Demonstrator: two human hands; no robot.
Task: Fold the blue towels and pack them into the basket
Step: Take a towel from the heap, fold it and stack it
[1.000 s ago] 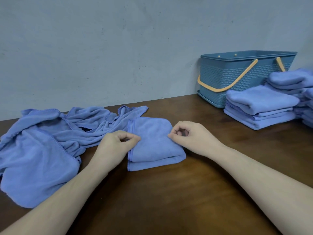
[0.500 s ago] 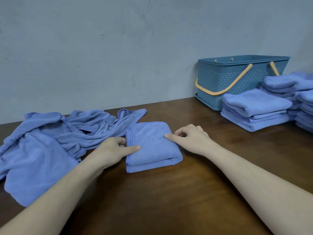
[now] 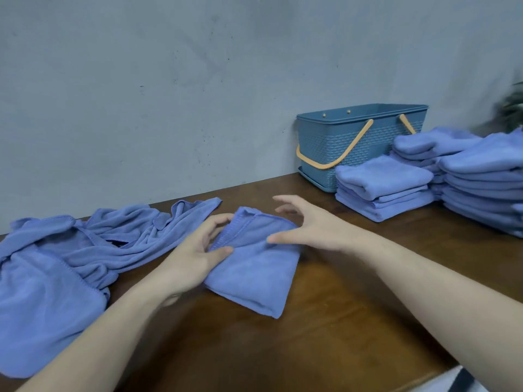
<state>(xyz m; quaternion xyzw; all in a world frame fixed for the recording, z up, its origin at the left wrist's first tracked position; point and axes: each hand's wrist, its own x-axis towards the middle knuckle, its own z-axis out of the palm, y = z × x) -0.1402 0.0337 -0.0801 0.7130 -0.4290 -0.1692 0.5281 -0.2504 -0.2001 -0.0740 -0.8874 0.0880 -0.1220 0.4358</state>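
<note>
**Two hands at a folded towel on a dark wooden table**

The left hand (image 3: 195,251) grips the near-left edge of a folded blue microfibre towel (image 3: 254,267), thumb on top and fingers curled round the stitched hem, while the right hand (image 3: 308,227) hovers at the towel's far-right side with fingers spread and relaxed, its thumb tip touching the cloth (the other fingers are apart from it, raised above the far corner). The towel lies tilted on the brown wooden table (image 3: 353,321), its near corner pointing toward the camera. Just to its left, touching it at the far edge, sprawls a heap of crumpled unfolded blue towels (image 3: 70,264). At the back right, against the pale grey wall (image 3: 169,94), stands a rectangular blue woven-pattern plastic basket (image 3: 334,145) with orange handles folded down; what it holds cannot be seen. In front of it sits a low stack of folded blue towels (image 3: 382,188), and taller stacks of folded blue towels (image 3: 481,176) stand beside that at the right edge
</note>
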